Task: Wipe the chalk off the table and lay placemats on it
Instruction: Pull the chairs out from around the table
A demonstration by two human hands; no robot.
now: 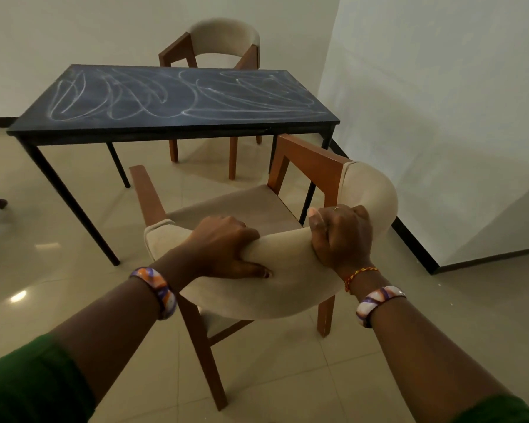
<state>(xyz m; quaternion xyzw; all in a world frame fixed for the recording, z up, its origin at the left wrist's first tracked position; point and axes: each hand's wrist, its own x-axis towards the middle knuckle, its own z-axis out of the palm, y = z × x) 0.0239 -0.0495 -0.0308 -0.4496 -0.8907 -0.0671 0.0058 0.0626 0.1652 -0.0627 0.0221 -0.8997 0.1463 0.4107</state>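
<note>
Nearest me, both my hands clamp the curved beige padded backrest of a wooden armchair (287, 270). My left hand (226, 248) wraps over the top edge left of centre, thumb pressed flat on the near side. My right hand (341, 233) curls round the rim further right, its fingertips hidden behind the padding. The two hands sit apart on the rest. I count two patterned orange, purple and white bangles, one per wrist (161, 291), plus one orange thread on the right wrist, and two green sleeves cut off at the bottom corners.

The chair stands on glossy beige floor tiles (58, 270), its seat facing the far table.

Beyond it, the dark slate-like rectangular tabletop (171, 99) on thin black metal legs runs long-axis left to right, covered in looping white chalk scribbles (83, 96). Three legs show clearly; the fourth is mostly hidden behind the near chair.

A second matching armchair (223, 44) stands at the far side, facing me, its seat hidden behind the tabletop. At the far left edge something dark is cut off, unclear.
</note>
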